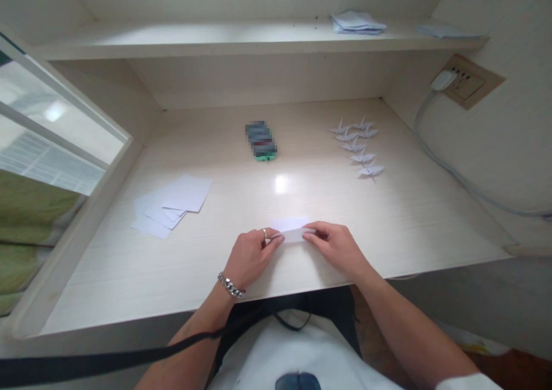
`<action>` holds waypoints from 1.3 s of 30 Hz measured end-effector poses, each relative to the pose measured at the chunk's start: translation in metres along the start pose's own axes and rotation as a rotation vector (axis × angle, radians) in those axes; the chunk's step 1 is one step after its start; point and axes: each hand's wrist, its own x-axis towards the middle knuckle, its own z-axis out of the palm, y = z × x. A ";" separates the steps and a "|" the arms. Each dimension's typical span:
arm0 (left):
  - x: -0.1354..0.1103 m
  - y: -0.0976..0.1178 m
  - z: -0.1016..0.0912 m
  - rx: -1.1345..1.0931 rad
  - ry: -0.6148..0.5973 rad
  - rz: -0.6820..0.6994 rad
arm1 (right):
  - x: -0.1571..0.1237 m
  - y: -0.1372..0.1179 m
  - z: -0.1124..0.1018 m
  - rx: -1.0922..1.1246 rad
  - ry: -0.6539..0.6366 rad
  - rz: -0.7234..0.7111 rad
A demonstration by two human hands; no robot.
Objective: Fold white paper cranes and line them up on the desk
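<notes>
A small sheet of white paper (292, 230) lies folded on the pale wooden desk (388, 223), near its front edge. My left hand (250, 256), with a ring and a metal bracelet, pinches the paper's left end. My right hand (335, 247) pinches its right end. Both hands rest on the desk with fingers closed on the fold.
A loose pile of white paper squares (172, 205) lies to the left. Several folded paper cranes (357, 145) sit in rows at the back right. A blurred dark object (260, 140) lies mid-desk. Folded paper (357, 22) is on the upper shelf. A plug and cable (442, 82) hang at right.
</notes>
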 end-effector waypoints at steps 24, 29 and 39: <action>0.018 0.011 0.009 0.080 0.115 -0.465 | 0.020 -0.014 0.007 -0.196 0.140 0.349; 0.018 0.011 0.007 0.083 0.101 -0.479 | 0.020 -0.014 0.007 -0.215 0.132 0.361; 0.020 0.011 0.007 0.085 0.102 -0.504 | 0.021 -0.015 0.005 -0.231 0.110 0.369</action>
